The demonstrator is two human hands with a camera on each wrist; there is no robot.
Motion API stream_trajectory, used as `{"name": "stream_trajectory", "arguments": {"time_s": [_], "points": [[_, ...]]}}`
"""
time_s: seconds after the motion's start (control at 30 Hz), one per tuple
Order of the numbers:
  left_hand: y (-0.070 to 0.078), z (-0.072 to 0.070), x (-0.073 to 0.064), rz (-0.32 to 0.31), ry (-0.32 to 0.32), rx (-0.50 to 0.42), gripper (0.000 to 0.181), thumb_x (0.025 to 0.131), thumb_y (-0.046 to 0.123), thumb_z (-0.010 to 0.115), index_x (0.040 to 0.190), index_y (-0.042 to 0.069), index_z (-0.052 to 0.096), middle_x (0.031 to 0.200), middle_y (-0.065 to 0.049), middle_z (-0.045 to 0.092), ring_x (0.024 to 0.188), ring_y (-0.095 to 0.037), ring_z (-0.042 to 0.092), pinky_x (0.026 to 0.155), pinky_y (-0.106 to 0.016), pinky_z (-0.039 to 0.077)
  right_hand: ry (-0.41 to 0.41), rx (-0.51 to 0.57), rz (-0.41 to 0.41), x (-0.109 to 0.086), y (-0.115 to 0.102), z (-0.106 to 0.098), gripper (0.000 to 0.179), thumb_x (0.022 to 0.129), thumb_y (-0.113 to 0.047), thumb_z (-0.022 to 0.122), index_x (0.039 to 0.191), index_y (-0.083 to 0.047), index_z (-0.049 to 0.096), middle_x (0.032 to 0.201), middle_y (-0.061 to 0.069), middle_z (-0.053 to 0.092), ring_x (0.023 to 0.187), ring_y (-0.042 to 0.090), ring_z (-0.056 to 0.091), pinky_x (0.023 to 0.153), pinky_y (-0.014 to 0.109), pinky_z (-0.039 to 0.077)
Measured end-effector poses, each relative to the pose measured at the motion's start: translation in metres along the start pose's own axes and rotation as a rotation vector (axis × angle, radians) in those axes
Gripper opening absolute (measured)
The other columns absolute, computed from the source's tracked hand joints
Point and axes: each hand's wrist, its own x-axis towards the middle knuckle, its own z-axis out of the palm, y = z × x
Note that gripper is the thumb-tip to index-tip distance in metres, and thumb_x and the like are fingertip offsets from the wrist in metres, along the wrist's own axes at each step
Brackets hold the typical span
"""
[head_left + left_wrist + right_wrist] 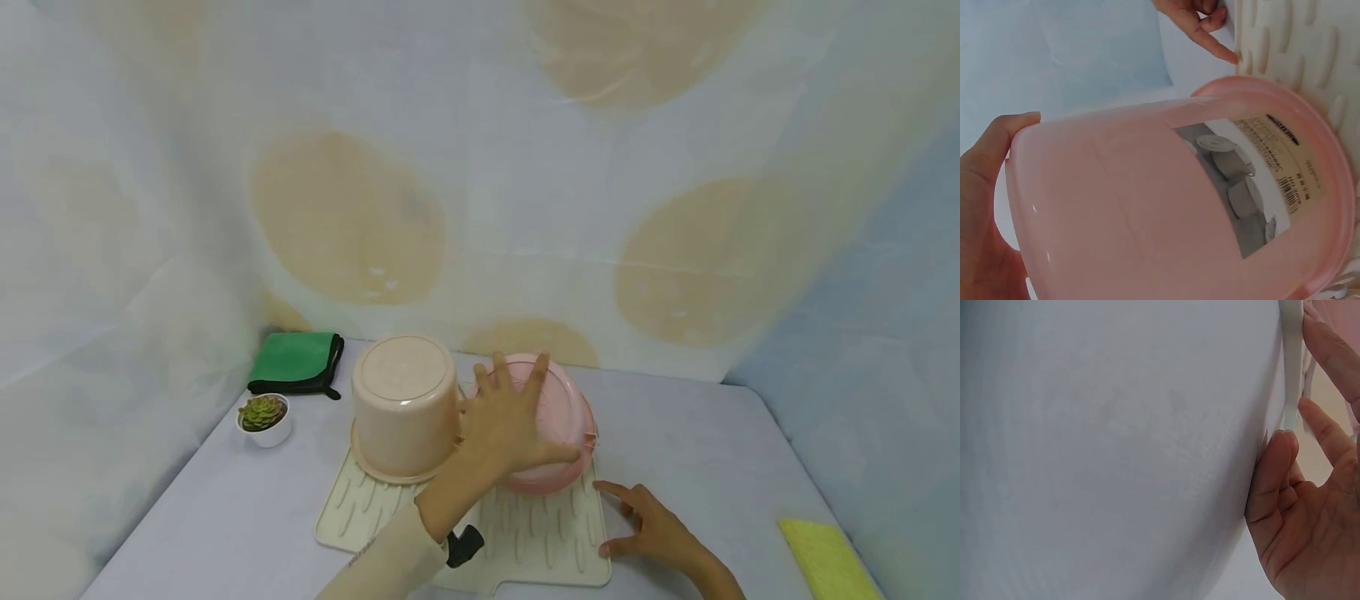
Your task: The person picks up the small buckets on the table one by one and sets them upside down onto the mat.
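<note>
A pink plastic bucket stands upside down on a cream ribbed draining mat. My left hand spans its base and grips it with spread fingers. In the left wrist view the thumb hooks over the base edge, and a printed label shows on the bucket's side. To its left a beige bucket, also upside down, rests on the mat. Low on the right, my right hand touches the mat's right edge with extended fingertips and thumb. The right wrist view shows its fingers apart along that edge.
A folded green cloth with black trim lies at the back left. Before it stands a small succulent in a white pot. A yellow cloth lies at the right edge of the table. Draped fabric surrounds the table.
</note>
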Motion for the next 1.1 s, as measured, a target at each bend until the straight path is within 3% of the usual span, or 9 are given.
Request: {"name": "stream_trajectory", "arguments": {"time_s": [0.3,0.47,0.9,1.1], "points": [[0.000,0.003,0.026,-0.008,-0.083,0.021,0.127,0.054,0.093,0.061,0.159,0.038,0.015,0.153,-0.027,0.027,0.134,-0.051,0.037,0.070,-0.064,0.050,0.007,0.000,0.003,0.001,0.001,0.002,0.082,0.072,-0.035,0.088,0.142,-0.012,0.052,0.093,0.006,0.043,0.071,0.008,0.039,0.059,0.022,0.036],[0.002,0.006,0.037,-0.013,-0.117,0.015,0.123,0.057,0.091,0.061,0.158,0.038,0.018,0.154,-0.027,0.026,0.134,-0.052,0.035,0.072,-0.067,0.049,0.001,-0.005,0.009,0.001,0.000,0.000,0.081,0.073,-0.036,0.087,0.142,-0.013,0.052,0.093,0.005,0.043,0.071,0.008,0.038,0.060,0.022,0.036],[0.016,0.012,0.051,-0.031,-0.200,0.064,0.121,0.059,0.092,0.059,0.159,0.040,0.014,0.158,-0.025,0.023,0.139,-0.052,0.031,0.076,-0.067,0.048,-0.015,-0.011,0.064,0.002,-0.002,-0.001,0.083,0.072,-0.036,0.087,0.143,-0.012,0.052,0.093,0.005,0.043,0.072,0.011,0.039,0.061,0.022,0.036],[0.021,0.013,0.054,-0.018,-0.216,0.095,0.120,0.060,0.093,0.058,0.159,0.039,0.015,0.159,-0.026,0.023,0.140,-0.053,0.031,0.078,-0.068,0.049,-0.012,0.009,0.032,0.000,0.000,-0.001,0.082,0.073,-0.035,0.087,0.143,-0.009,0.051,0.093,0.006,0.043,0.072,0.010,0.038,0.060,0.022,0.036]]}}
